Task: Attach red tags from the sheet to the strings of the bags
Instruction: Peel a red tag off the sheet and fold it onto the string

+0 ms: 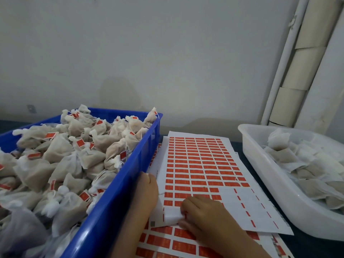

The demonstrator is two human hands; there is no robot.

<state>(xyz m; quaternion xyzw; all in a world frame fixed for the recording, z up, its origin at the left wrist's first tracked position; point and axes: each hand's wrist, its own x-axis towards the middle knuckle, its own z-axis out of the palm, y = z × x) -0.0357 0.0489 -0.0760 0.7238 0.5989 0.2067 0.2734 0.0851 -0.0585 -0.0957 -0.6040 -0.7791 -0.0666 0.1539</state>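
Red rectangular paper tags (201,165) fill the white backing sheet (240,207) that lies flat on the dark worktop (301,239) in the lower middle of the frame, its long axis running from the bottom edge up toward the wall. The sheet sits between a blue plastic crate (119,198) on the left, heaped with tagged white mesh bags (61,164), and a white plastic tub (275,175) on the right holding bags without visible tags.

The right hand (204,215) rests on the sheet's near end with fingers curled, pinching what looks like a small white bag or flap (172,214) at its fingertips; exactly what is held is hard to make out. The left hand (147,192) sits just beside the crate wall, fingers curled, with a thin white string (161,193) running from it toward the sheet.

Remaining tags lie directly ahead of and just above the right hand, so it is probably the nearer one for peeling the next tag, while the left hand steadies the string.
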